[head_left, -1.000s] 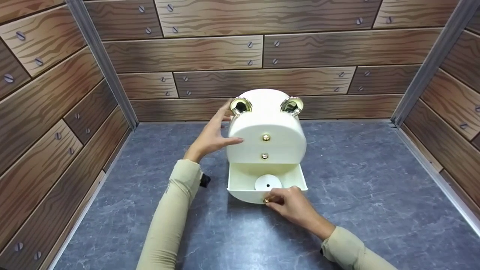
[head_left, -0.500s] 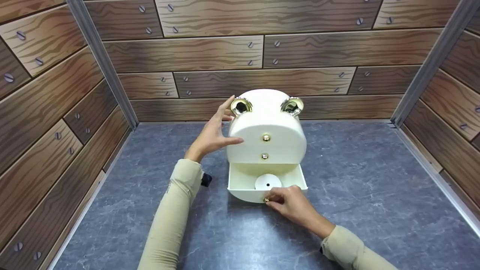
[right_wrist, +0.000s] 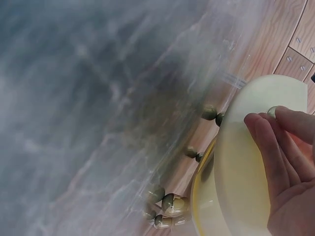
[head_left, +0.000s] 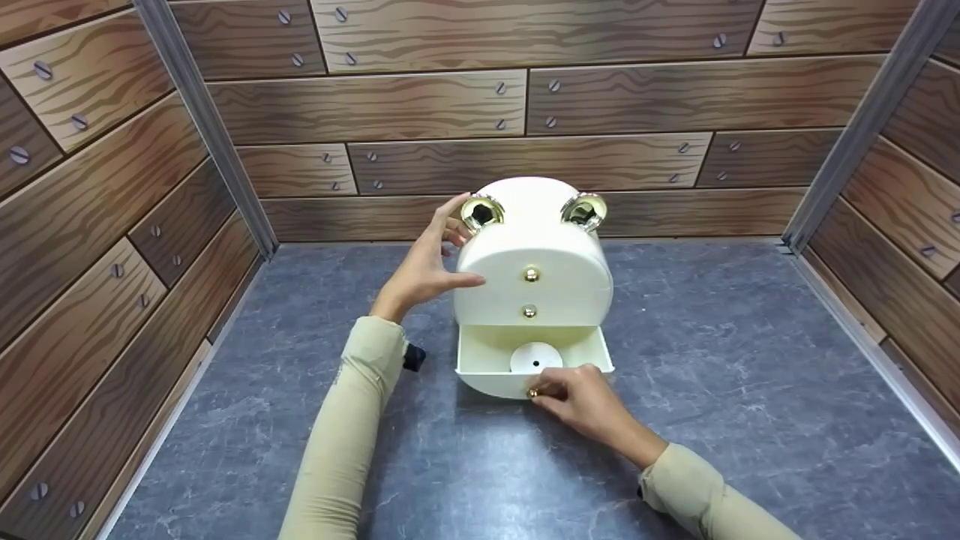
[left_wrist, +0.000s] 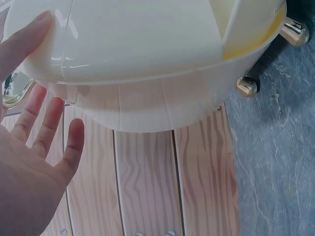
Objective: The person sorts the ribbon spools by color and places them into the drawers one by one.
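Note:
A cream mini chest of drawers [head_left: 570,289] with a rounded top stands in the middle of the table, two gold-rimmed round pieces on top. Its bottom drawer [head_left: 487,384] is pulled out, with a white disc [head_left: 526,355] inside that has a dark hole at its centre. My right hand [head_left: 592,405] pinches the gold knob [right_wrist: 272,112] of this drawer between thumb and fingertips. At the chest's left side, my left hand [head_left: 420,274] is spread, thumb [left_wrist: 32,37] lying against the front edge and the other fingers extended along the side.
Two more gold knobs, an upper one [head_left: 531,274] and a lower one [head_left: 529,311], sit on the chest's front. Gold feet [left_wrist: 247,87] hold it off the grey marbled table [head_left: 720,390]. Wood-print walls [head_left: 442,105] enclose the back and both sides.
The bottom drawer has slid slightly inward toward the chest, and my right hand on its knob has moved with it. My left hand stays nearly where it was.

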`<action>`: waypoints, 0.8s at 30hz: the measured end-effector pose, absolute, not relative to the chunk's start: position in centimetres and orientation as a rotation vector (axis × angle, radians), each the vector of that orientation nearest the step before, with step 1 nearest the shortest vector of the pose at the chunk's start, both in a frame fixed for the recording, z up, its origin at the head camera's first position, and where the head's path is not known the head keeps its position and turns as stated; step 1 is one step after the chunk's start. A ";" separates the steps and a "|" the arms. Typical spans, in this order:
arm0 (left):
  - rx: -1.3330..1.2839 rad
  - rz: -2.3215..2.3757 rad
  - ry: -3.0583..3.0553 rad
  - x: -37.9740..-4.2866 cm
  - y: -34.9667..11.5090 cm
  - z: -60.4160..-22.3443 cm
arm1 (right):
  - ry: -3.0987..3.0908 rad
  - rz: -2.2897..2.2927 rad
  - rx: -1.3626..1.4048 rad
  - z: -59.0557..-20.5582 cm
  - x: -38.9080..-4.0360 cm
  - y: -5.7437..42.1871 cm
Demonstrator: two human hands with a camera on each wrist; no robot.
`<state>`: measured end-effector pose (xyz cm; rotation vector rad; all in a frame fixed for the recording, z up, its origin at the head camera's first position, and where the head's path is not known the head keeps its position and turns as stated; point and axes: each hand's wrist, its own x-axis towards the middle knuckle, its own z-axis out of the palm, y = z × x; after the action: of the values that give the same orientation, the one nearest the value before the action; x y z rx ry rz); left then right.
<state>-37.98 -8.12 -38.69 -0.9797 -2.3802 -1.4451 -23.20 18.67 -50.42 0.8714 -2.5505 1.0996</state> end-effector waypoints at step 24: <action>-1.050 -1.500 -2.370 -38.0 -8.2 -38.9 | -2.580 1.128 0.828 -50.3 -25.1 18.6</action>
<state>-38.05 -8.24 -38.90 -1.0502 -2.3698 -1.4997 -25.06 18.60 -50.30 0.8283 -2.5796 1.1276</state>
